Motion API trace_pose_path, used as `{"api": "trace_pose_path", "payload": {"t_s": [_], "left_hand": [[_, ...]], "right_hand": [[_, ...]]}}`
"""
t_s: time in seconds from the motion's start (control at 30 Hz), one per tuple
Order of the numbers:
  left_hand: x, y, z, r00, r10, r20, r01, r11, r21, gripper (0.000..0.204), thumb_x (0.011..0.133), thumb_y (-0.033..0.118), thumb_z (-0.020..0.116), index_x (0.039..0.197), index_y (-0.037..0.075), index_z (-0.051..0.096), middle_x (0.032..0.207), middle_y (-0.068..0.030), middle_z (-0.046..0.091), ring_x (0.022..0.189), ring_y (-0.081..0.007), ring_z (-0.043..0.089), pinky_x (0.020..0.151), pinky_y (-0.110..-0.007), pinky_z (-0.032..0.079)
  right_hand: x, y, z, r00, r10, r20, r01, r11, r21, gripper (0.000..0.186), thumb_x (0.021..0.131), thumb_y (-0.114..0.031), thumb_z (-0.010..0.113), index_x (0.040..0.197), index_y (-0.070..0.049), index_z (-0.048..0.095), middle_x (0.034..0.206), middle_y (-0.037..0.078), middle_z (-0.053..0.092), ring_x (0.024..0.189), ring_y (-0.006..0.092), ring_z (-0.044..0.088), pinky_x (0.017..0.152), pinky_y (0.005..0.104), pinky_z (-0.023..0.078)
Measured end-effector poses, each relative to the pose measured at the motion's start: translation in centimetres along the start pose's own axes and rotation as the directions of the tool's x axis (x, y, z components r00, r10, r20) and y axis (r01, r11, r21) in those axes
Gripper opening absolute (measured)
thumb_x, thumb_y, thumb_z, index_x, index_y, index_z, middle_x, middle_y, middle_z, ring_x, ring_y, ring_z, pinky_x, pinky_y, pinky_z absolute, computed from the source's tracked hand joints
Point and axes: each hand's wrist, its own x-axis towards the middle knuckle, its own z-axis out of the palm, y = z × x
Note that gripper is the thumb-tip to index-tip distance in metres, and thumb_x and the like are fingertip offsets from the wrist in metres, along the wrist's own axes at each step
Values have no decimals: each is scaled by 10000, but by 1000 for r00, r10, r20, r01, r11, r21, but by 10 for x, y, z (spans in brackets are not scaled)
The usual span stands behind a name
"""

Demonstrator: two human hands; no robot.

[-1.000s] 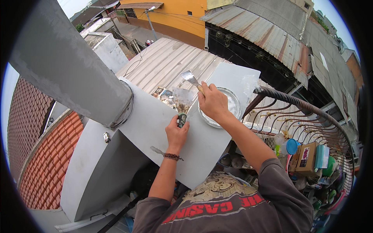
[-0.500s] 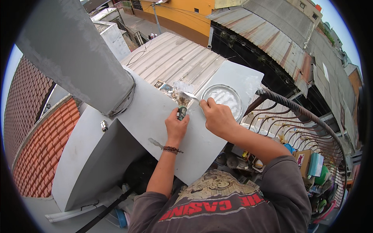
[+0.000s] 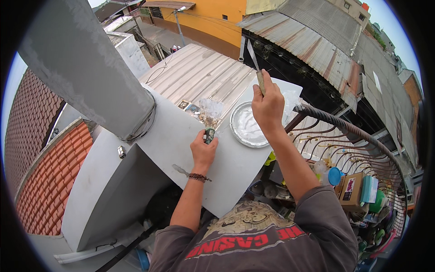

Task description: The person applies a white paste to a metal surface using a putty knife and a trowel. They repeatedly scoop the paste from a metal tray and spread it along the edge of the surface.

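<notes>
My left hand (image 3: 203, 153) is closed around the dark handle of a broad putty knife (image 3: 211, 110), its wide, dirty blade pointing away from me and smeared with white. Raised above the far right of the grey ledge, my right hand (image 3: 270, 108) grips the pale handle of a second, narrower putty knife (image 3: 253, 55). That blade points up and away, apart from the first knife. Between the hands, partly behind my right wrist, a round shallow tub or lid (image 3: 233, 130) with white paste in it rests on the ledge (image 3: 179, 131).
A thick grey column (image 3: 90, 68) rises at the left of the ledge. Beyond lies a corrugated metal roof (image 3: 199, 72). A curved metal railing (image 3: 358, 127) runs along the right, with a cardboard box (image 3: 352, 192) and clutter below. A small metallic object (image 3: 121, 152) sits near the column.
My right hand has lifted its putty knife away from the left one, upward and to the right, turning the blade to point away. The left hand stays almost in place.
</notes>
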Motion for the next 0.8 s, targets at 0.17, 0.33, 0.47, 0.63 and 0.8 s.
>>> {"api": "trace_pose_path", "payload": {"t_s": [0.17,0.33,0.47,0.63,0.8], "left_hand": [[1,3,-2,1000,0,11,-1,999,32,334,767,130,714,1042,-45,638,581,-32,575,484,-74,469,467,-265,397],[-3,2,-6,995,99,-33,-97,994,43,340,785,130,721,1066,-25,607,611,-42,586,489,-80,467,472,-263,400],[-18,5,-20,995,100,23,-99,994,-39,396,846,124,716,1157,-33,528,776,-63,649,525,-73,523,471,-242,419],[-30,24,-40,996,-10,88,20,993,-118,410,884,132,692,1194,-16,468,755,-66,617,461,-70,508,390,-236,400],[-35,39,-51,990,-89,112,105,984,-145,403,888,127,681,1194,-15,460,726,-69,596,413,-89,502,341,-251,386]], "right_hand": [[-48,-1,15,869,-86,488,204,960,-194,570,775,21,565,1339,-35,503,945,214,584,727,366,658,645,440,541],[-70,-5,-15,969,-180,167,190,981,-43,474,861,-71,620,1330,-110,563,849,149,538,665,309,604,561,407,491],[-84,-24,-22,975,-187,117,196,978,-73,454,884,-132,635,1331,-100,561,881,143,523,707,296,588,590,407,499],[-71,-27,-52,977,-112,180,99,992,80,457,885,-122,619,1334,-68,549,926,157,541,752,318,606,636,409,518],[-36,-32,-56,919,67,-389,114,899,423,448,945,-94,560,1353,38,430,905,195,589,731,323,612,668,401,500]]}}
